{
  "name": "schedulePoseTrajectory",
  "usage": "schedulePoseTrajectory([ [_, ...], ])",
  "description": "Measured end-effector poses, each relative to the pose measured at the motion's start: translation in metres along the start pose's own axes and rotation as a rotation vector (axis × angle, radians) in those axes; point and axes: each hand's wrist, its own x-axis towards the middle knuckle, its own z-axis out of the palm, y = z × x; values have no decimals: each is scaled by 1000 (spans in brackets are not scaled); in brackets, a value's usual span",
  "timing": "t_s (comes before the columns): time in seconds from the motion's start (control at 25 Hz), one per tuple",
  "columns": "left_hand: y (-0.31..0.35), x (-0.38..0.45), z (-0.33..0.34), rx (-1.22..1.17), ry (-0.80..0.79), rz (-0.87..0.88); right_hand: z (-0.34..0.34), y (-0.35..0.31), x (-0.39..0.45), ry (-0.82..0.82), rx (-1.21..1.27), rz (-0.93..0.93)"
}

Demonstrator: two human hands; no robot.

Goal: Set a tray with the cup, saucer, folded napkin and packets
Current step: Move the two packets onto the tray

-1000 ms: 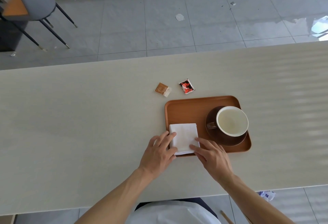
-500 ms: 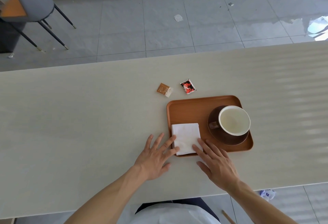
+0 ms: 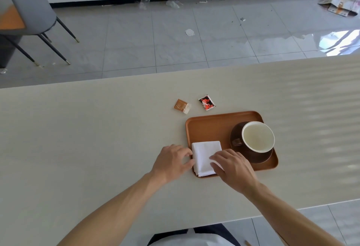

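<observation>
A brown tray (image 3: 212, 126) lies on the beige table. On its right side a white-lined cup (image 3: 258, 137) stands on a dark brown saucer (image 3: 262, 158). A folded white napkin (image 3: 203, 153) lies at the tray's near left corner. My left hand (image 3: 171, 160) has its fingers curled and pinches the napkin's left edge. My right hand (image 3: 232, 164) holds the napkin's right side with bent fingers and thumb and hides that edge. Two packets lie on the table beyond the tray: a brown packet (image 3: 182, 106) and a red-and-black packet (image 3: 207, 102).
The table's far edge (image 3: 136, 76) borders a tiled floor with scattered litter. A grey chair (image 3: 29, 11) stands at the far left. The near table edge runs just below my forearms.
My hands lay flat on the napkin, drew back with spread fingers, and have now returned to it with curled fingers. The view has tilted up.
</observation>
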Motion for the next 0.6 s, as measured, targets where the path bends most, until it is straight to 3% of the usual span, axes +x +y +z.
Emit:
schedulePoseTrajectory([
  [0.28,-23,79,-70,-95,-67,-498,-60,36,109,-57,63,37],
  [0.6,-51,165,-80,-2,-64,-629,-59,105,219,-247,-119,19],
])
